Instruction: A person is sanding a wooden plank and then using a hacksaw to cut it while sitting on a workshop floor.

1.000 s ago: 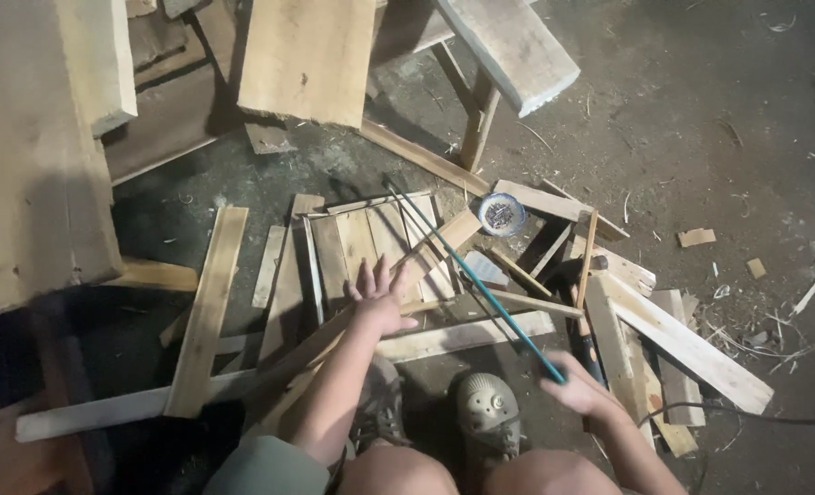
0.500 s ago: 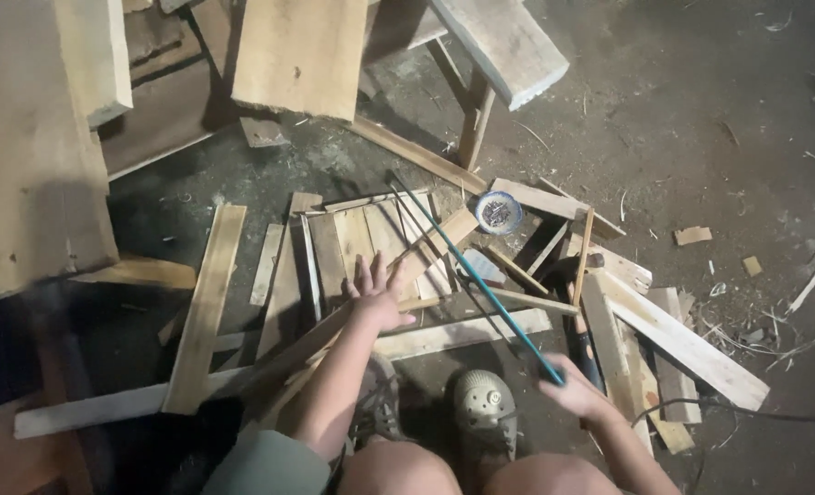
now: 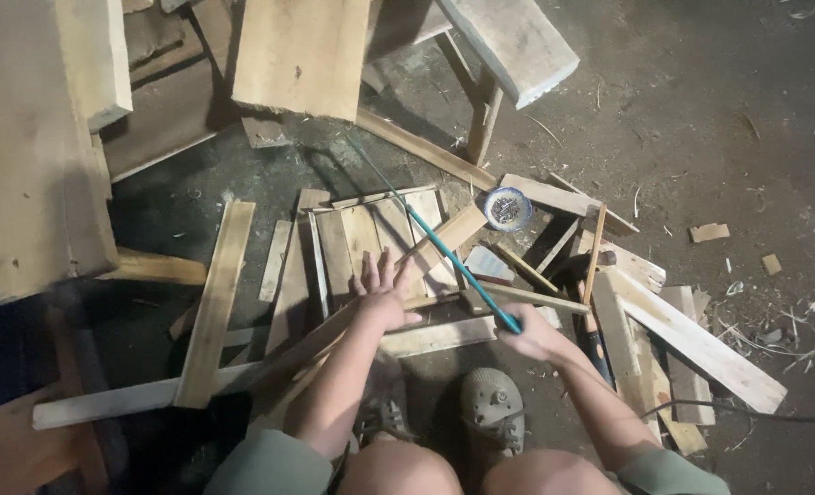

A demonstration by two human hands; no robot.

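My left hand [image 3: 382,293] lies flat, fingers spread, on a small frame of wooden slats [image 3: 371,240] on the floor. My right hand [image 3: 528,334] grips the handle end of a long thin saw with a teal frame [image 3: 444,246], which runs up and left across the slats to a point near the big board. My two shoes [image 3: 492,408] stand just below the frame.
A small round tin [image 3: 507,208] sits right of the slats. Loose wooden strips [image 3: 213,302] and planks [image 3: 700,344] lie all around. Large boards [image 3: 32,156] lean at the left and top. A hammer [image 3: 583,302] lies among the strips at right. Dusty concrete floor [image 3: 719,119] at upper right.
My right hand has drawn up and left, closer to the slats, and the saw has slid further up across them. My left hand stays pressed on the frame.
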